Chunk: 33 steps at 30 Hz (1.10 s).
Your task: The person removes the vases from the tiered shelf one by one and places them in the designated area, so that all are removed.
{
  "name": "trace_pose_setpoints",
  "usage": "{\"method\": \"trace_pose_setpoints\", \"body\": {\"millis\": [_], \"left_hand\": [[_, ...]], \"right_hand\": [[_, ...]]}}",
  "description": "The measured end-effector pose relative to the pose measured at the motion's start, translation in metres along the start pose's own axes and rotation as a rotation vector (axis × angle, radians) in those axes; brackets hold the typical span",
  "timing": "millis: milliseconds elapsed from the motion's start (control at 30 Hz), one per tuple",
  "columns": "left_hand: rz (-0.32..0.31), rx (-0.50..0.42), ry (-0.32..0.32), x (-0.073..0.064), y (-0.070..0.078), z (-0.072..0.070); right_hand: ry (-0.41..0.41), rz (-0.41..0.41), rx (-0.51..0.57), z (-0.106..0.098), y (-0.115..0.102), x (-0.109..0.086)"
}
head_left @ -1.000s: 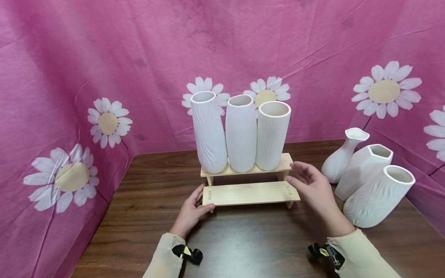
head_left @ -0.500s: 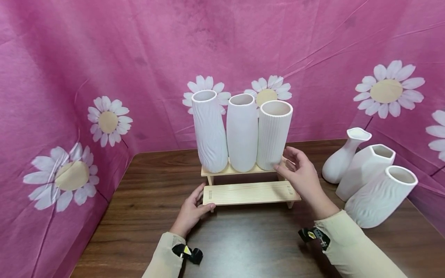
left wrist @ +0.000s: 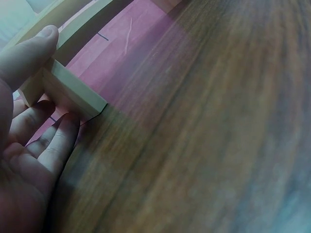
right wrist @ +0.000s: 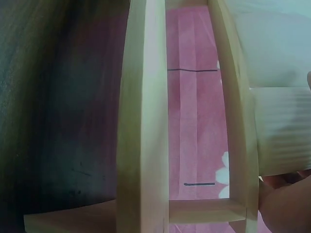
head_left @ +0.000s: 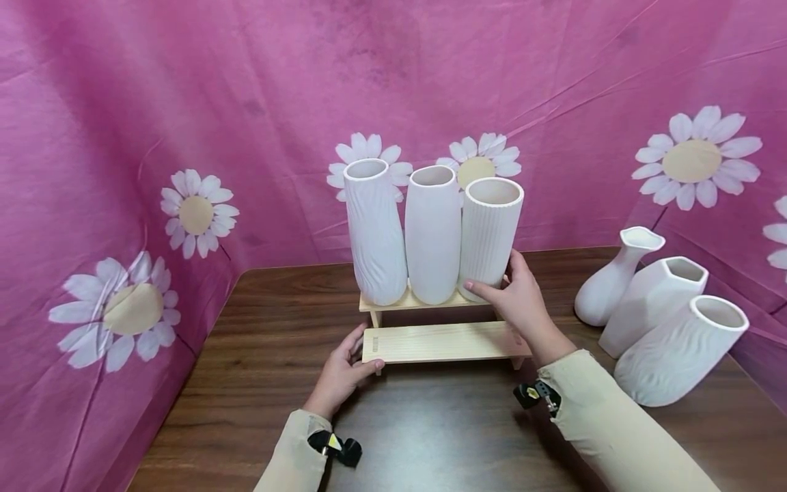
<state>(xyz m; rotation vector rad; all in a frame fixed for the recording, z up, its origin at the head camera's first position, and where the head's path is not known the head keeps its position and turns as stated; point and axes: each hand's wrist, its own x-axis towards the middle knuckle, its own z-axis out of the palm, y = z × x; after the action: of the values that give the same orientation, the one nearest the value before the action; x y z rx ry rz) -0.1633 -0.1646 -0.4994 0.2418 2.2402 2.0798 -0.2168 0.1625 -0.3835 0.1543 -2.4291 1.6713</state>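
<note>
A two-step wooden stand (head_left: 443, 342) carries three white vases on its upper step. At its left end, my left hand (head_left: 340, 372) grips the lower step, thumb on top and fingers (left wrist: 60, 138) beside the end leg (left wrist: 73, 92). The ribbed vase (head_left: 490, 232) stands rightmost; my right hand (head_left: 522, 304) holds it low down, thumb across its front and fingers round its right side, partly hidden behind it. Beside it are a smooth vase (head_left: 433, 236) and a wavy-grooved vase (head_left: 376, 236). In the right wrist view, the ribbed vase's base (right wrist: 284, 131) sits against the upper step (right wrist: 238, 111).
Three more white vases stand at the right of the brown wooden table (head_left: 277, 328): a narrow-necked one (head_left: 611, 280), an angular one (head_left: 652, 301) and a wavy-textured one (head_left: 676, 355). A pink cloth (head_left: 277, 102) with daisies hangs behind and along both sides.
My right hand has moved left from the stand's right end to the ribbed vase and taken hold of its lower part. My left hand keeps its grip on the stand.
</note>
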Motion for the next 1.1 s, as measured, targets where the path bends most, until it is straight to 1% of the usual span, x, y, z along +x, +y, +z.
{"method": "trace_pose_setpoints", "body": {"millis": [367, 533, 700, 900, 1100], "left_hand": [[0.008, 0.007, -0.008, 0.003, 0.0, 0.0], [0.004, 0.006, -0.01, 0.003, -0.002, 0.0], [-0.013, 0.0, 0.006, 0.001, -0.002, 0.0], [0.004, 0.016, -0.002, 0.001, 0.0, 0.0], [-0.026, 0.005, 0.008, 0.001, 0.0, 0.0]], "right_hand": [[0.027, 0.007, -0.028, -0.001, -0.001, 0.005], [0.048, 0.003, -0.017, -0.004, 0.001, 0.005], [0.082, 0.01, -0.005, -0.01, 0.003, 0.003], [0.124, -0.005, -0.056, -0.021, 0.004, 0.001], [0.153, -0.009, -0.088, -0.032, 0.006, 0.002]]}}
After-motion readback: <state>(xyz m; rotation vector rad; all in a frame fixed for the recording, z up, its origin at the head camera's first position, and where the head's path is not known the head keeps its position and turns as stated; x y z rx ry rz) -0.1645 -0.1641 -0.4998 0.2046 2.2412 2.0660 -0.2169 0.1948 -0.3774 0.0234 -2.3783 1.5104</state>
